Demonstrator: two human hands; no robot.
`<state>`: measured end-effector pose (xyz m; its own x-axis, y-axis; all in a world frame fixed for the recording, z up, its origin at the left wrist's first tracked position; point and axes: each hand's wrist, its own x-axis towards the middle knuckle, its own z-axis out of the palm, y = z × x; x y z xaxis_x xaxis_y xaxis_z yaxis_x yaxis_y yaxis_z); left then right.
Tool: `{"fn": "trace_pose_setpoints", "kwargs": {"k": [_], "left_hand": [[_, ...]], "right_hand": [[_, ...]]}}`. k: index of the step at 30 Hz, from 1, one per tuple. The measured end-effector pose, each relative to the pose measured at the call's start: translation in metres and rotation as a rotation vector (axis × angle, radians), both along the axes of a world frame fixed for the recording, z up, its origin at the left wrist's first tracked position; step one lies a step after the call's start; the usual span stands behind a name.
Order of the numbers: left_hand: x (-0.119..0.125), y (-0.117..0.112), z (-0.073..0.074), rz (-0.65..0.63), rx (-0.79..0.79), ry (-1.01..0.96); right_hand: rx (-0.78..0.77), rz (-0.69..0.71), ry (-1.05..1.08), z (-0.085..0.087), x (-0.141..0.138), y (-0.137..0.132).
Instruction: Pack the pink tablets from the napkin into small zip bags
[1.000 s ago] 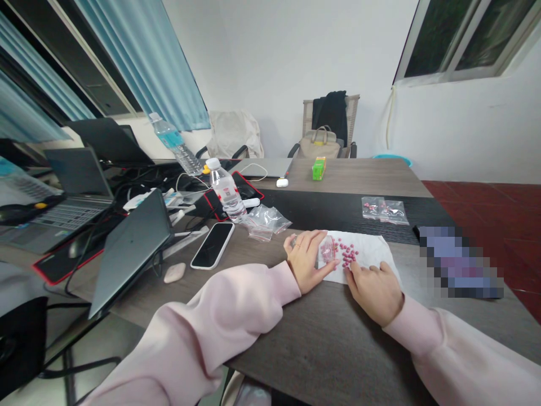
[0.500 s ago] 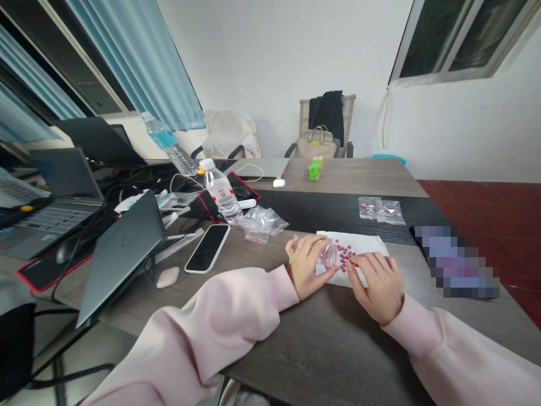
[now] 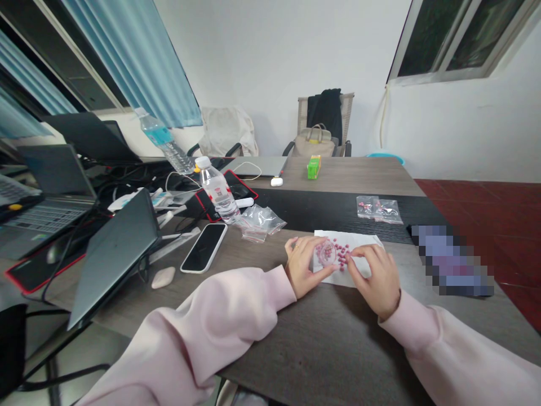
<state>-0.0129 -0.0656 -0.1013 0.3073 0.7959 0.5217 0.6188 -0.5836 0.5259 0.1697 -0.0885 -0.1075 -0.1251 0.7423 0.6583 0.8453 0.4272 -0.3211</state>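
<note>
My left hand (image 3: 305,264) rests on the left part of a white sheet of paper (image 3: 367,241), its fingers curved round a small clear plastic bag (image 3: 327,254). The bag's mouth looks round and wide, and pink pieces show inside or through it. Beside the bag lie several small round pink pills (image 3: 343,249), loose on the paper. At their right edge is my right hand (image 3: 377,276), thumb and forefinger pinched together just over the pills. Whatever may be between those fingertips is too small to make out.
Two small clear bags (image 3: 379,209) with pink bits lie behind the paper. To the left are more clear bags (image 3: 262,221), a water bottle (image 3: 220,192), a phone (image 3: 205,248) and a laptop (image 3: 116,254). A green box (image 3: 313,167) stands farther back; a blurred-out item (image 3: 452,259) lies right.
The bag in my left hand now shows a rounder, wider opening facing up. My right fingertips stay close to the pills, hardly moved. The whole view has shifted slightly.
</note>
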Motion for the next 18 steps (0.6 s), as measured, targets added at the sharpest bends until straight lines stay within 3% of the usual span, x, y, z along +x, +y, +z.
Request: {"fn": "trace_pose_setpoints", "kwargs": {"k": [3, 6, 13, 18], "left_hand": [[-0.002, 0.002, -0.002, 0.035, -0.022, -0.067], [-0.003, 0.003, -0.001, 0.037, -0.042, -0.080], [-0.003, 0.000, 0.002, -0.008, -0.001, -0.036], [-0.001, 0.000, 0.000, -0.005, 0.064, 0.003]], "right_hand": [[-0.170, -0.035, -0.232, -0.005, -0.001, 0.002], [-0.213, -0.036, -0.372, -0.009, -0.004, 0.002], [-0.131, 0.011, -0.476, -0.008, -0.005, 0.002], [0.012, 0.033, -0.311, 0.000, -0.003, 0.001]]}}
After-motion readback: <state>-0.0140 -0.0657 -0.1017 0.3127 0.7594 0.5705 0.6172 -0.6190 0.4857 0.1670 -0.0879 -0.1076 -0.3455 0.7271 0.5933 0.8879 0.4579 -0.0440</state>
